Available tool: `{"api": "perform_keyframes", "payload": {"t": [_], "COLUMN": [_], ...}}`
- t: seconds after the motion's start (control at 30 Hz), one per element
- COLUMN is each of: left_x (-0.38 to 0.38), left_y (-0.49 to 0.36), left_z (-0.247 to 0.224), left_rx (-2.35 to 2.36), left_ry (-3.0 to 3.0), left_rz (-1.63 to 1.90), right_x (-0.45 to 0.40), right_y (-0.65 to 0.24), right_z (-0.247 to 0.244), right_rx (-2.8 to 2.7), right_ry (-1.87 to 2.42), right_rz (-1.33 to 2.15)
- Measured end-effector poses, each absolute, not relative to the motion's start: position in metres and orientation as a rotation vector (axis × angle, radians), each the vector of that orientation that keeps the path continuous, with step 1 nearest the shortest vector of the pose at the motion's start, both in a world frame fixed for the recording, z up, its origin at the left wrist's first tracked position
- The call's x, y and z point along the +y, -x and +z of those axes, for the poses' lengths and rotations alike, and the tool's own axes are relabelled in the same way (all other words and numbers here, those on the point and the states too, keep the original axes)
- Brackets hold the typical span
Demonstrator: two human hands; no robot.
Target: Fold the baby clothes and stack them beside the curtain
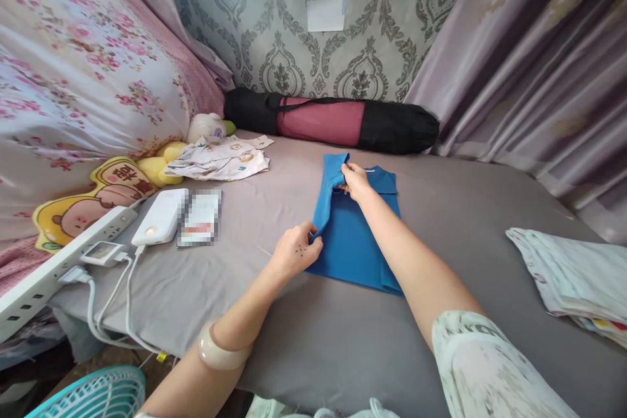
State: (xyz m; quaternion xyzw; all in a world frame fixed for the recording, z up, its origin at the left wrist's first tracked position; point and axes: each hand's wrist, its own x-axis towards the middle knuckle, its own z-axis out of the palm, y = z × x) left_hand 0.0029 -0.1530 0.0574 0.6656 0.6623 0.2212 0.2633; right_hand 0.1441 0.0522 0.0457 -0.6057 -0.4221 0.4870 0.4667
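Observation:
A blue garment (360, 245) lies partly folded on the grey sheet (304, 339), its left side lifted inward. My left hand (296, 248) pinches the lower part of that left edge between thumb and fingers. Farther up, my right hand (354, 181) grips the fabric near the top, with the right forearm crossing over the garment's right side. A folded layer shows at the garment's upper right corner.
Left: a crumpled patterned cloth (220, 158), plush toys, a white power bank (161, 215), a blurred packet (200, 217) and a power strip (68, 255) with cables. Behind: a black and pink bag (323, 121). Right: folded clothes (578, 274). A teal basket (98, 395) stands lower left.

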Motion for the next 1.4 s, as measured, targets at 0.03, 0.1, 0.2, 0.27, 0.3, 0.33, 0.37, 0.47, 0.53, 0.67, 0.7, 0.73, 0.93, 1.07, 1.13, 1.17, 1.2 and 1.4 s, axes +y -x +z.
{"api": "perform_keyframes", "payload": {"t": [0.03, 0.1, 0.2, 0.27, 0.3, 0.33, 0.37, 0.47, 0.53, 0.67, 0.7, 0.73, 0.93, 1.07, 1.13, 1.17, 1.2, 1.4], "left_x": [-0.154, -0.155, -0.157, -0.156, -0.155, -0.154, -0.153, -0.152, -0.152, -0.154, -0.155, -0.158, -0.181, -0.194, -0.198, -0.199, -0.198, -0.184], "left_y": [-0.007, -0.014, -0.019, -0.019, -0.017, -0.016, -0.015, -0.011, -0.008, 0.012, 0.021, 0.030, 0.091, 0.105, 0.103, 0.099, 0.094, 0.045], "left_z": [0.055, 0.052, 0.052, 0.053, 0.053, 0.052, 0.051, 0.048, 0.048, 0.052, 0.053, 0.054, 0.052, 0.050, 0.051, 0.051, 0.052, 0.048], "left_rx": [1.759, 1.696, 1.646, 1.666, 1.685, 1.699, 1.708, 1.713, 1.738, 1.864, 1.891, 1.917, 2.180, 2.278, 2.261, 2.224, 2.170, 1.708], "left_ry": [-1.806, -1.816, -1.795, -1.780, -1.785, -1.806, -1.839, -1.958, -2.006, -2.051, -2.065, -2.076, -1.959, -1.898, -1.918, -1.942, -1.973, -2.219], "left_rz": [0.617, 0.640, 0.616, 0.606, 0.616, 0.637, 0.662, 0.716, 0.712, 0.673, 0.657, 0.641, 0.723, 0.760, 0.742, 0.729, 0.718, 0.709], "right_x": [0.050, 0.045, 0.039, 0.036, 0.035, 0.034, 0.032, 0.024, 0.014, -0.011, -0.018, -0.024, -0.051, -0.059, -0.057, -0.055, -0.050, 0.007], "right_y": [-0.149, -0.157, -0.169, -0.178, -0.182, -0.186, -0.190, -0.192, -0.188, -0.183, -0.184, -0.187, -0.214, -0.229, -0.233, -0.234, -0.234, -0.215], "right_z": [0.045, 0.042, 0.037, 0.036, 0.036, 0.037, 0.039, 0.046, 0.049, 0.046, 0.045, 0.045, 0.047, 0.043, 0.039, 0.038, 0.037, 0.043], "right_rx": [-1.041, -1.075, -1.160, -1.205, -1.219, -1.229, -1.255, -1.534, -1.864, -2.329, -2.341, -2.331, -2.216, -2.132, -2.130, -2.145, -2.168, -2.285], "right_ry": [1.508, 1.577, 1.683, 1.729, 1.750, 1.770, 1.794, 1.843, 1.758, 1.410, 1.367, 1.322, 1.169, 1.172, 1.168, 1.162, 1.156, 1.295], "right_rz": [1.176, 1.118, 1.031, 0.996, 0.979, 0.956, 0.904, 0.547, 0.300, 0.241, 0.232, 0.228, 0.250, 0.232, 0.215, 0.205, 0.193, 0.129]}}
